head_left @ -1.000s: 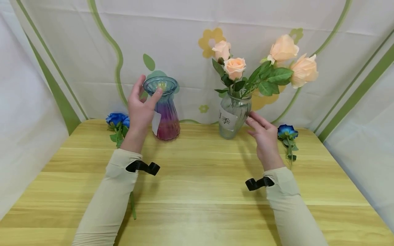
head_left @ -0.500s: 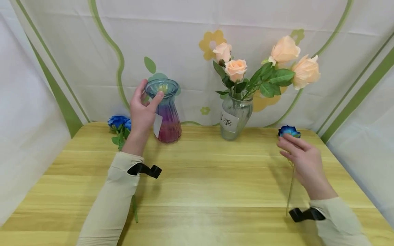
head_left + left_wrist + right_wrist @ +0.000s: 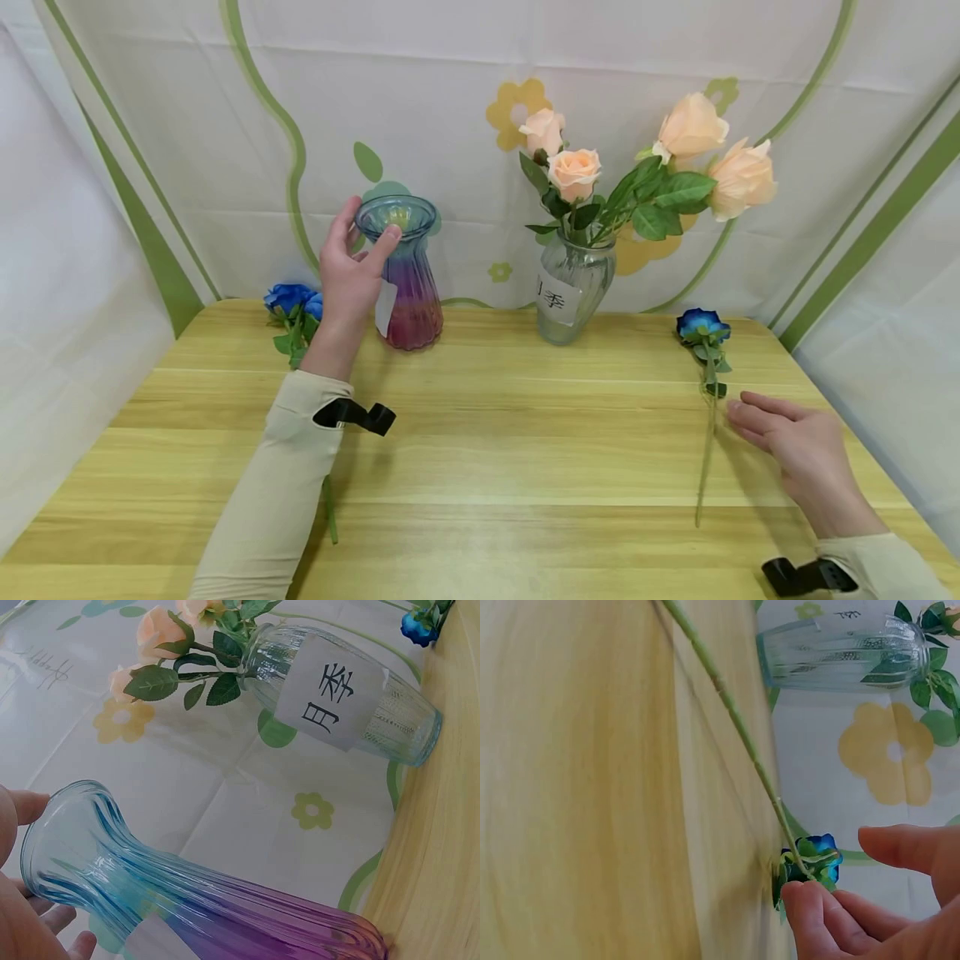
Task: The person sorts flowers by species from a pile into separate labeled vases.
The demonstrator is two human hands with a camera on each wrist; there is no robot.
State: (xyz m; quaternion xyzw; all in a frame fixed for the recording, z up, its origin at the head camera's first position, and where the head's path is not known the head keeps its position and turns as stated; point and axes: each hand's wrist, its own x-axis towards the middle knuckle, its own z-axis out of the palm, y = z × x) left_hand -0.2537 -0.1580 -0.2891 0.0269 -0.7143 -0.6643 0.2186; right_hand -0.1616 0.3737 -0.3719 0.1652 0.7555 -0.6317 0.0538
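Observation:
My left hand [image 3: 351, 279] grips a ribbed glass vase [image 3: 411, 296], blue at the neck and purple-pink below, with the thumb at its flared rim and the fingers round the far side. This vase stands upright on the table, a white label [image 3: 161, 941] partly showing on it. At the right, my right hand [image 3: 802, 446] is just beside the stem of a blue rose [image 3: 702, 325] lying on the table. Its fingers are extended and hold nothing. In the right wrist view, the thumb [image 3: 900, 849] is spread apart from the fingers, with the rose stem [image 3: 735, 712] beyond them.
A clear glass vase [image 3: 558, 321] with a label holds several peach roses [image 3: 576, 173] at the back. More blue roses [image 3: 291, 298] lie at the left, their stem partly hidden under my left arm. A patterned white cloth [image 3: 450, 100] hangs behind the wooden table [image 3: 525, 467].
My right hand has left the clear vase and moved right and toward me, passing over the blue rose to its right side. My left hand stays on the coloured vase.

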